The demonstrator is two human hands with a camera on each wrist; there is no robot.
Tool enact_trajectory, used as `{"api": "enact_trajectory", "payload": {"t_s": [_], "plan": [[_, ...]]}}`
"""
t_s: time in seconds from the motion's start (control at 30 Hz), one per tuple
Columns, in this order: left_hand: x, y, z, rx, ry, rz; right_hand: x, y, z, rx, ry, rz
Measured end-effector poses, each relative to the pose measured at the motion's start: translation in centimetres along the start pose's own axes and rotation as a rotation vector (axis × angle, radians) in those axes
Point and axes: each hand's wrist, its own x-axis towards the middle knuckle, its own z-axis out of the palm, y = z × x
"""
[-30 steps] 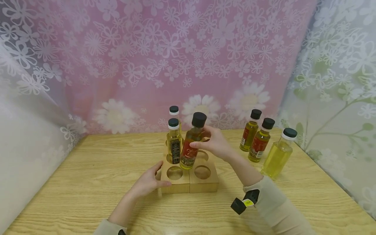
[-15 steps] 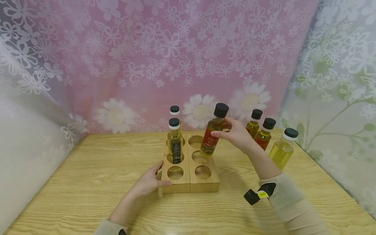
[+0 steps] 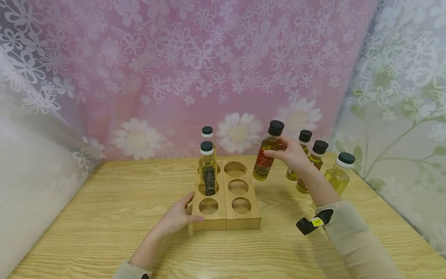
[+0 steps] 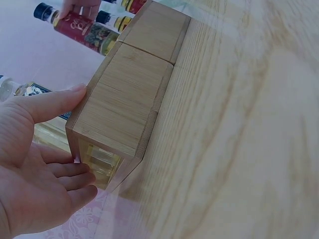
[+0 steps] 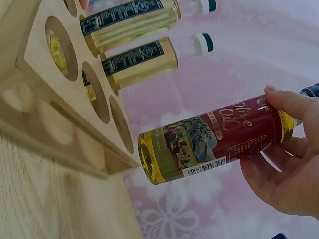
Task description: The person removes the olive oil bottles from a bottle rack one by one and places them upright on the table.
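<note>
My right hand point(image 3: 292, 155) grips a red-labelled olive oil bottle point(image 3: 263, 164) with a black cap. In the right wrist view the olive oil bottle point(image 5: 209, 137) is tilted, its base apart from the wooden rack point(image 5: 55, 94). On the table, the wooden rack point(image 3: 225, 223) has two rows of round holes. At its front left corner rests my left hand point(image 3: 174, 217), with the thumb along the front edge and relaxed fingers by the left side. Two bottles of pale oil, a nearer one point(image 3: 208, 174) and a farther one point(image 3: 207, 136), stand in the left row.
To the right stand two more red-labelled bottles, one at the back point(image 3: 305, 136) and one nearer point(image 3: 319, 148), partly behind my right arm. A pale oil bottle point(image 3: 339, 178) with a white-ringed cap stands beside them. Flowered curtains point(image 3: 223, 69) border the table point(image 3: 139, 186).
My right hand has carried the red-labelled olive oil bottle rightward from above the rack to beyond its right edge. My left hand stays at the rack's corner.
</note>
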Motion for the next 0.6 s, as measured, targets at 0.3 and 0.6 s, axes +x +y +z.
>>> {"api": "enact_trajectory", "payload": {"t_s": [0.3, 0.6], "plan": [[0.0, 0.0, 0.0, 0.002, 0.001, -0.001, 1.8, 2.3, 0.2, 0.022, 0.033, 0.03], [0.0, 0.1, 0.0, 0.003, 0.001, -0.005, 3.4, 5.0, 1.1, 0.029, 0.035, 0.069]]}}
